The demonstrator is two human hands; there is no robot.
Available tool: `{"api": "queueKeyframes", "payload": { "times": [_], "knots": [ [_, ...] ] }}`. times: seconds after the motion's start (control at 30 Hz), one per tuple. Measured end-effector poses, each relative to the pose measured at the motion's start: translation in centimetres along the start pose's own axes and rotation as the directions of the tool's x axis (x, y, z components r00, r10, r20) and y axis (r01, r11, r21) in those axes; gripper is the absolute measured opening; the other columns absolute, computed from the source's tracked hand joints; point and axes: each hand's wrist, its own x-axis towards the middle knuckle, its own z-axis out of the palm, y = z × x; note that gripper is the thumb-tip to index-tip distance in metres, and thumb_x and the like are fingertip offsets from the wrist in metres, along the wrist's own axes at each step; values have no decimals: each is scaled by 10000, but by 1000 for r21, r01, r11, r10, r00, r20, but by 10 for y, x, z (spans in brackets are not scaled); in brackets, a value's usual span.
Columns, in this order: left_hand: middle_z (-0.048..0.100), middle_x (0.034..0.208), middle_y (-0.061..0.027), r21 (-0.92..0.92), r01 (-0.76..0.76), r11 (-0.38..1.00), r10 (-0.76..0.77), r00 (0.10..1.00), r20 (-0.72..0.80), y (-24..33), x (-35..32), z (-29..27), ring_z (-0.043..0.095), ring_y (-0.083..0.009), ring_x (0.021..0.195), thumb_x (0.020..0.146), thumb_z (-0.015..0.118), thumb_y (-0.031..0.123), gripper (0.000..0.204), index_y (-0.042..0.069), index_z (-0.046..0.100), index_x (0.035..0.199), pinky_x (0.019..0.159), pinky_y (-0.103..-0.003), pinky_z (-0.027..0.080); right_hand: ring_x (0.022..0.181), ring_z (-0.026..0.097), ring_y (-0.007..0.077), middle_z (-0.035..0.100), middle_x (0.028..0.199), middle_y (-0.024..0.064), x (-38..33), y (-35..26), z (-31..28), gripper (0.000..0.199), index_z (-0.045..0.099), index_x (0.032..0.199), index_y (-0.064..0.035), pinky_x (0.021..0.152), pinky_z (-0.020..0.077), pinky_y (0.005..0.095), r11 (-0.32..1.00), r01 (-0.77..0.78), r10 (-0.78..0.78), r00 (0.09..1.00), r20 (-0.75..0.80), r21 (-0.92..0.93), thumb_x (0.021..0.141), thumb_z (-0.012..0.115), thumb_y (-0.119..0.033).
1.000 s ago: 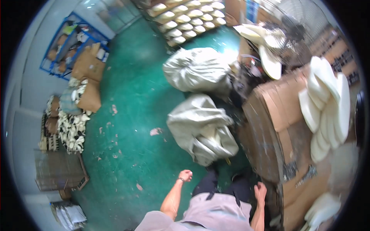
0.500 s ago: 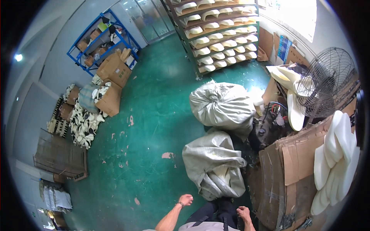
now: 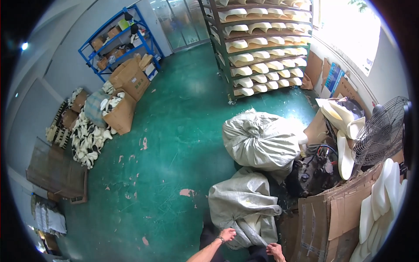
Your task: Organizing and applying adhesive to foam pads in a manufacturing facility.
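A pale grey woven sack [image 3: 238, 198] slumps on the floor right in front of me, its mouth loosely folded. Something whitish shows between its folds. My left hand [image 3: 227, 235], with a band at the wrist, is closed at the sack's near left edge. On the other side my right hand [image 3: 275, 250] pinches the sack's near right edge. A second woven sack [image 3: 262, 144], fuller and gathered at its top, stands just beyond the first.
On the right are stacked cardboard [image 3: 312, 229], white foam-like pieces [image 3: 379, 209], a wire fan [image 3: 379, 135] and a dark machine [image 3: 310, 174]. A rack [image 3: 266, 50] of curved cream pieces stands ahead. Boxes [image 3: 120, 113], a blue shelf [image 3: 152, 41] and a heap of pieces [image 3: 87, 139] line the left.
Both hands have come forward from beside my legs to the near sack's edge. My view has tilted down and I am closer to the sack.
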Motion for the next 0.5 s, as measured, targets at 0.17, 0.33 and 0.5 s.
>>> {"api": "queueKeyframes", "payload": {
  "times": [0.17,0.33,0.5],
  "knots": [
    [727,1047,-38,109,102,989,-112,990,91,-11,45,-68,675,-110,804,944,651,242,387,63,623,1286,661,-266,568,645,647,212,669,801,89,-13,-26,105,174,679,1039,-63,529,519,346,988,-94,101,993,-56,120,917,666,-187],
    [714,1117,-75,-46,47,998,-45,998,37,-8,61,-186,682,-140,895,976,627,214,412,39,573,1345,754,-300,586,672,606,160,632,836,47,11,-52,200,319,658,1107,-76,519,534,311,966,-219,225,974,-29,140,913,707,-325],
    [716,1121,-85,8,0,1000,1,995,-98,-13,71,-272,667,-122,893,991,608,176,366,31,575,1326,770,-296,581,503,405,121,422,637,-38,169,-22,220,473,636,950,-153,449,362,323,876,-123,214,966,-147,467,943,551,-618]
  ]
}}
